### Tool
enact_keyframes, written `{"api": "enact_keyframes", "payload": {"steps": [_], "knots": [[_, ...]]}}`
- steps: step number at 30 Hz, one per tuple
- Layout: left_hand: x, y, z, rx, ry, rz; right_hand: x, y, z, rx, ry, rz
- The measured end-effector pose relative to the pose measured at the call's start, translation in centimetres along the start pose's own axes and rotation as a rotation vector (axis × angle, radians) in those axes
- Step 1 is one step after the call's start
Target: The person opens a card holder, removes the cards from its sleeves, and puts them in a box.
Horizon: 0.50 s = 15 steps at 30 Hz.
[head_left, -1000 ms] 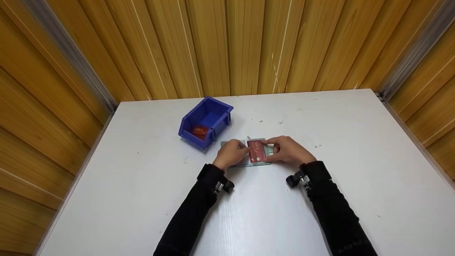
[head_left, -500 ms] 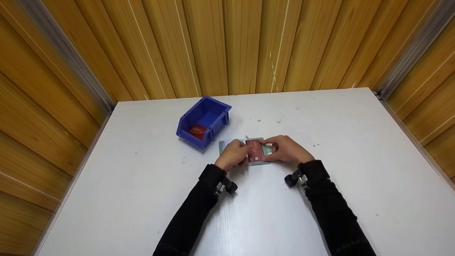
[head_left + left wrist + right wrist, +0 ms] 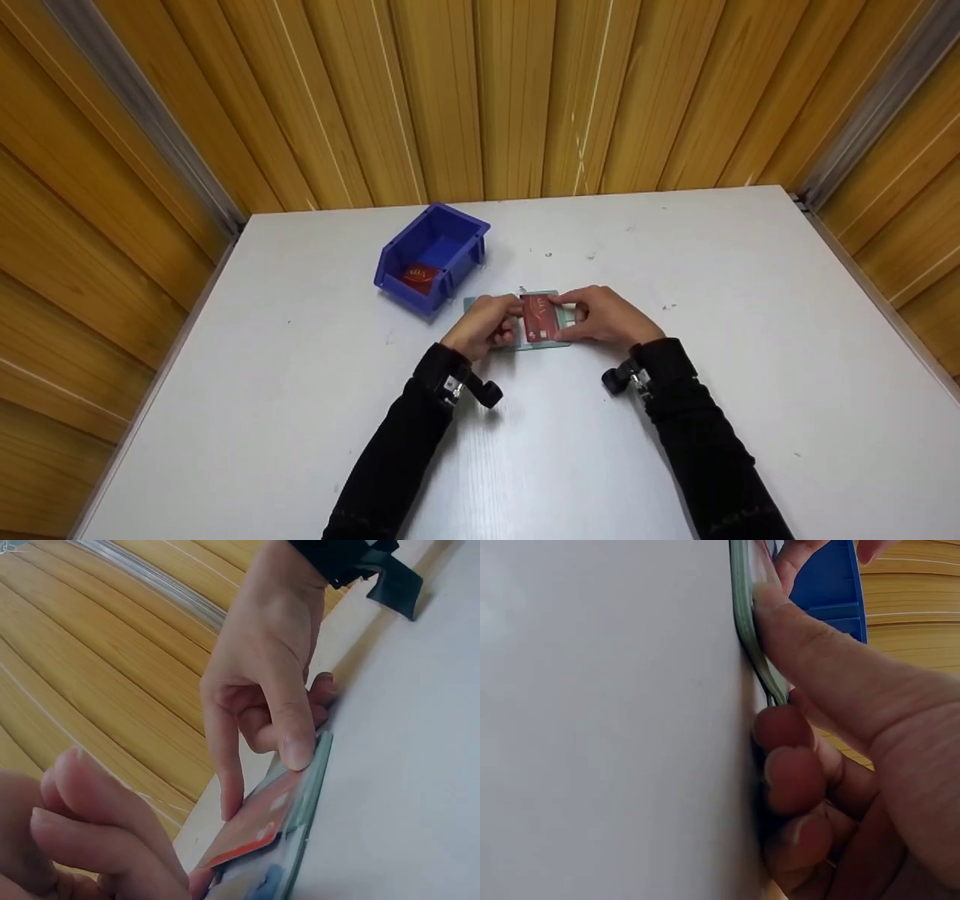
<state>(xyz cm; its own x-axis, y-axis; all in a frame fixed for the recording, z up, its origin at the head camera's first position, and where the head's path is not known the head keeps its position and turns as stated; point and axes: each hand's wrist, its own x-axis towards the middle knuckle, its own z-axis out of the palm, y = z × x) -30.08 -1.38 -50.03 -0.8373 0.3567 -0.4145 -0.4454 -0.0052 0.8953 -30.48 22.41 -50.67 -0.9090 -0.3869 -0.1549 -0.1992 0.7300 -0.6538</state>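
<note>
A pale green card holder (image 3: 555,346) lies spread on the white table, with a red VIP card (image 3: 539,319) over its right half. My right hand (image 3: 609,315) holds the card's right side, index finger at its far edge and thumb at its near edge; the left wrist view shows this span across the card (image 3: 251,829). From the left, my left hand (image 3: 484,326) covers part of the holder. Its index finger reaches to the card's left edge while the other fingers bend loosely. In the right wrist view, the right thumb (image 3: 795,626) lies on the holder (image 3: 741,607).
A blue open-fronted bin (image 3: 457,247) stands behind and left of the hands, with another red VIP card (image 3: 420,277) inside near its front. Wood-patterned panels (image 3: 517,97) rise behind the table (image 3: 712,277). Each wrist wears a black camera mount.
The left hand's fingers first lay over the card's left side, then slid across it, and have now drawn back to its left edge. The right hand has stayed in place.
</note>
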Motion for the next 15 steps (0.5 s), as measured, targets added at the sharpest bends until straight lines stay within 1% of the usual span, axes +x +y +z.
{"api": "enact_keyframes", "payload": {"steps": [1,3,6,8,10,12,15], "knots": [[-0.04,-0.14,0.06,0.038,0.006,0.005,-0.01,0.04,0.07,0.0,-0.002,0.005],[-0.18,-0.37,0.22,0.141,0.005,0.009,0.0,0.12,0.15,-0.005,-0.008,0.007],[-0.28,-0.56,0.66,0.35,0.01,0.036,0.0,0.1,0.17,-0.011,-0.01,0.002],[-0.26,-0.54,0.89,0.471,0.022,0.061,0.0,0.05,0.13,-0.011,-0.006,-0.002],[-0.26,-0.43,0.99,0.557,0.048,0.083,-0.07,0.01,0.11,-0.011,-0.004,-0.002],[-0.25,-0.27,0.89,0.584,0.063,0.086,-0.17,0.03,0.1,-0.013,-0.005,0.004],[-0.47,0.23,0.28,0.561,0.05,0.077,-0.12,0.02,0.05,-0.025,-0.015,0.007]]}}
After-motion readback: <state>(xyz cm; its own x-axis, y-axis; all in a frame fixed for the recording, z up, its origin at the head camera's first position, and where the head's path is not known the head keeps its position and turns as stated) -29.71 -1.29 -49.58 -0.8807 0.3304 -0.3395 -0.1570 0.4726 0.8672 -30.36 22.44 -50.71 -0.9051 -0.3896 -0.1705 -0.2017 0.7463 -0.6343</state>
